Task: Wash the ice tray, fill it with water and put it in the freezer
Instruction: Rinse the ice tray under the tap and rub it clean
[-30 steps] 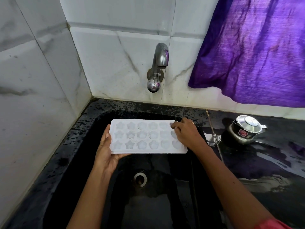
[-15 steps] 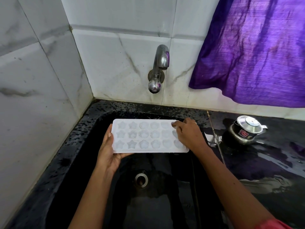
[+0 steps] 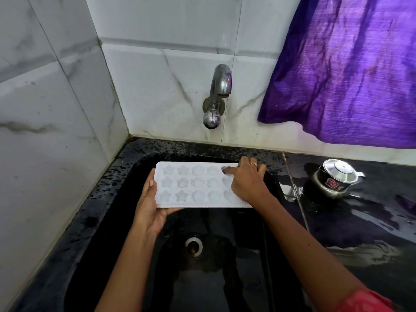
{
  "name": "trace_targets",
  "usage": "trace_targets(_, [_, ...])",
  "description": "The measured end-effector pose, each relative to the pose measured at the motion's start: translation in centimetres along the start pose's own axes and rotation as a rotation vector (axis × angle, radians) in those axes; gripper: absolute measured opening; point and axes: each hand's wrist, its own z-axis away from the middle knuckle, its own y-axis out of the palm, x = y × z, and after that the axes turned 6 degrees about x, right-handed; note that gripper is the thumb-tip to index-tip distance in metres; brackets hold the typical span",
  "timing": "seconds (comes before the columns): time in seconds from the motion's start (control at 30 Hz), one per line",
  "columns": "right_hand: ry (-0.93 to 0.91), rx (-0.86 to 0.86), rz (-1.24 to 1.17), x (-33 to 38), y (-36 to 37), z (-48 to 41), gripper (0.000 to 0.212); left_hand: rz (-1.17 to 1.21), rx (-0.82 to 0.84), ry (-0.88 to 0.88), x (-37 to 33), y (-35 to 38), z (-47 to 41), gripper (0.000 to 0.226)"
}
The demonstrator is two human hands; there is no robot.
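The right hand's (image 3: 247, 183) forefinger presses into a far-row cavity, and its other fingers bend over the ice tray's (image 3: 193, 188) right end. The left hand (image 3: 149, 210) grips the left end. The tray lies level over the sink (image 3: 90, 221), long axis left-right, below the dry tap (image 3: 219, 86).

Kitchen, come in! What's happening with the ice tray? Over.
Left hand holds ice tray over sink. Right hand on its right end, fingertip in a mould. Tap dry, nothing blocking.

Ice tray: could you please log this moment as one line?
tray: over sink | left hand: holds left end | right hand: presses top of right end | tap: no stream seen
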Motion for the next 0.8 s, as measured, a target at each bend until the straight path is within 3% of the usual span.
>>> trace_targets(0.37, [0.025, -0.010, 0.012, -0.17, 0.03, 0.11, 0.059, -0.026, -0.013, 0.004, -0.03, -0.16, 0.12, 0.037])
trace_targets(0.6, [0.023, -0.009, 0.023, 0.35, 0.09, -0.12, 0.043, -0.016, 0.016, 0.015, 0.20, 0.07, 0.17, 0.038])
trace_targets(0.8, [0.016, -0.002, 0.008, 0.02, 0.10, 0.12, 0.052, -0.014, -0.013, 0.010, 0.19, 0.18, 0.24, 0.038])
